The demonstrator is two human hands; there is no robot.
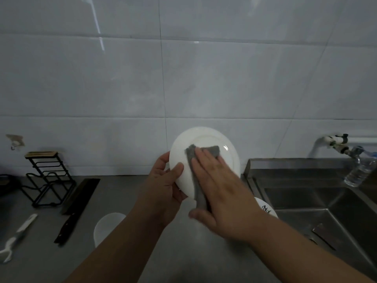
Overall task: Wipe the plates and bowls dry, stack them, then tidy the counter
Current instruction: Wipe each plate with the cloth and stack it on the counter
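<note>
A white plate (206, 137) is held up above the grey counter, tilted with its face toward me. My left hand (163, 184) grips its left rim, thumb on the front. My right hand (220, 190) lies flat on the plate's face and presses a grey cloth (212, 150) against it; the cloth hangs down past the lower rim. A second white dish with dark markings (267, 209) peeks out under my right wrist at the sink's edge. A pale translucent bowl-like dish (106, 225) sits on the counter under my left forearm.
On the left of the counter (183, 242) stand a black wire rack (47, 180), a long dark knife (75, 207) and a white-handled utensil (16, 237). A steel sink (326, 201) lies at the right with a tap (355, 152), a plastic bottle (361, 172) and some items inside.
</note>
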